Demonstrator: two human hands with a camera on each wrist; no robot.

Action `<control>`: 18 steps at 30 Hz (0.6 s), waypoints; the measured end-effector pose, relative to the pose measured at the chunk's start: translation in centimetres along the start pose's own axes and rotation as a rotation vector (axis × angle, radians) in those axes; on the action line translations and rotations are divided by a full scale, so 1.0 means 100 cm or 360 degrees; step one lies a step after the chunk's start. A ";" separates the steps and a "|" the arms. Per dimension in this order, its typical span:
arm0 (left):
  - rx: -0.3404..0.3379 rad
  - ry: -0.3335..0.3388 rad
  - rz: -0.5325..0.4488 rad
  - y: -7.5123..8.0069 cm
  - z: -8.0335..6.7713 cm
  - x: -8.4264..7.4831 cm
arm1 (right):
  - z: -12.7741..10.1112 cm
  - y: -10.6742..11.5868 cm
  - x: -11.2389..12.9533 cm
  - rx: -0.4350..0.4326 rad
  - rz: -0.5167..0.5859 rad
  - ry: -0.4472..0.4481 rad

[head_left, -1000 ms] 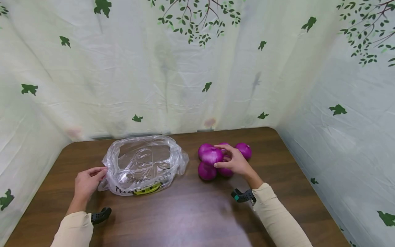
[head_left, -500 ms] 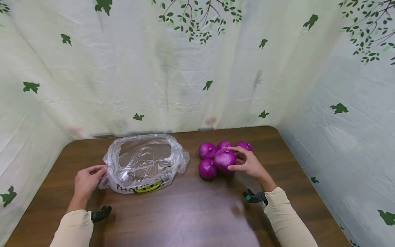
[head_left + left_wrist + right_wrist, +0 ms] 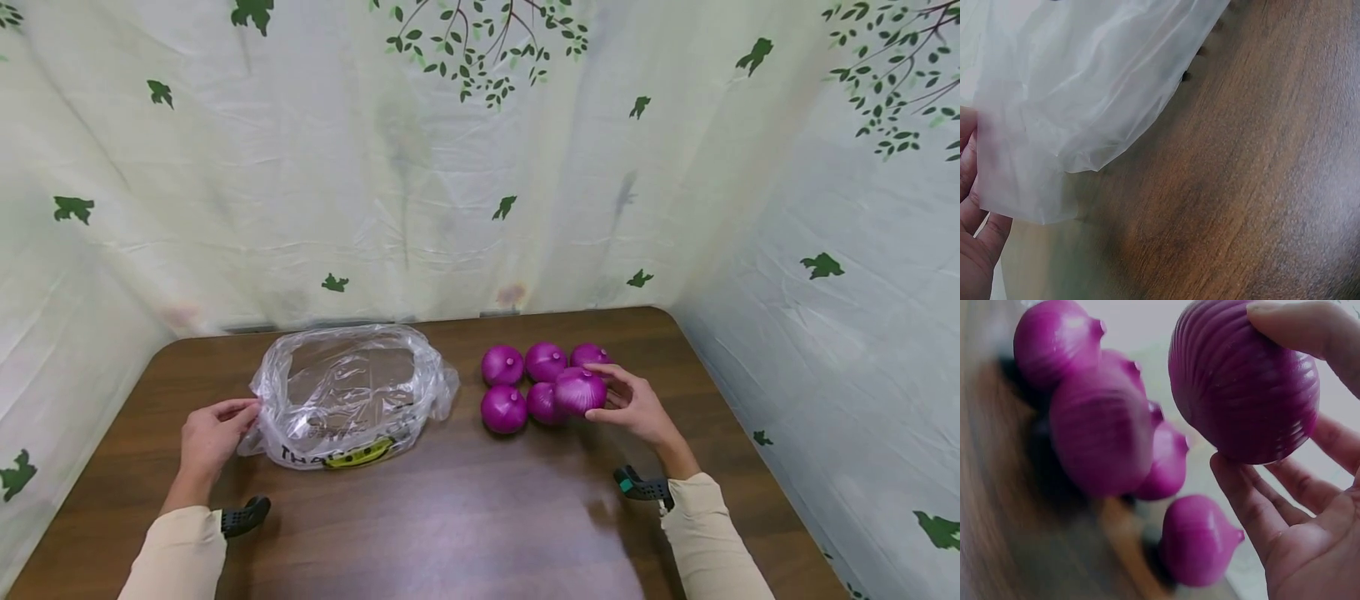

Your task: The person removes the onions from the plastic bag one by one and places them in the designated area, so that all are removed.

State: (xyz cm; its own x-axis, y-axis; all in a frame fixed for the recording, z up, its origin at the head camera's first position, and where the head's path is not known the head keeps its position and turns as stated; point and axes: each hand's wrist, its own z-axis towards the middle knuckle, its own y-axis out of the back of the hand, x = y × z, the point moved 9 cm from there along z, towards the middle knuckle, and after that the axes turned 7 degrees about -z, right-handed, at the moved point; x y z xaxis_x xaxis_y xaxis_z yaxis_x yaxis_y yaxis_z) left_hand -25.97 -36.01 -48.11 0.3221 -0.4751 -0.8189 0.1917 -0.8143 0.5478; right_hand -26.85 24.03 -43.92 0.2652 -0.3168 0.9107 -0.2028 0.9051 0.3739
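My left hand (image 3: 212,442) pinches the left edge of a clear plastic bag (image 3: 435,400), which lies with its wide mouth facing up and bears black lettering and a yellow print. In the left wrist view, the fingers (image 3: 967,165) are at a translucent corner of the bag (image 3: 1104,75). A purple onion (image 3: 580,392) is gripped between thumb and fingers of my right hand (image 3: 637,408), above the table at the right of the front onions. The right wrist view has this ribbed onion (image 3: 1241,381) large, with the thumb on one side and fingertips on the other.
Several more purple onions stand close together, among them a front left one (image 3: 503,409), a front middle one (image 3: 545,403) and a back left one (image 3: 502,365). The brown wooden table (image 3: 420,533) ends at a leaf-patterned curtain (image 3: 450,250) behind and beside it.
My right hand has carried the held onion to the right, from over the left of the group past the front middle onion. The left hand and the bag have hardly moved.
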 end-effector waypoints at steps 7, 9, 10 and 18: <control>0.0000 0.0004 -0.0005 -0.001 0.001 0.002 | -0.007 0.010 -0.014 -0.0054 0.0015 0.0031; 0.0006 -0.0001 -0.0005 -0.002 0.001 0.002 | -0.009 0.011 -0.018 -0.0073 -0.0002 0.0025; 0.0009 -0.0005 -0.0005 -0.002 0.001 0.002 | -0.010 0.013 -0.020 -0.0087 -0.0009 0.0020; 0.0003 -0.0047 0.0028 -0.001 0.000 -0.002 | -0.017 0.019 -0.037 -0.0181 -0.0048 -0.0002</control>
State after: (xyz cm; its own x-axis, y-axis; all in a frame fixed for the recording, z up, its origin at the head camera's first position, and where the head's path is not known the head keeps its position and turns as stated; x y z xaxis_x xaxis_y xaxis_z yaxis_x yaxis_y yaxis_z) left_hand -26.00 -35.82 -48.02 0.2977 -0.4992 -0.8137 0.1845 -0.8062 0.5621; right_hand -26.64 27.38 -46.90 0.2686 -0.3446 0.8995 -0.0863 0.9215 0.3788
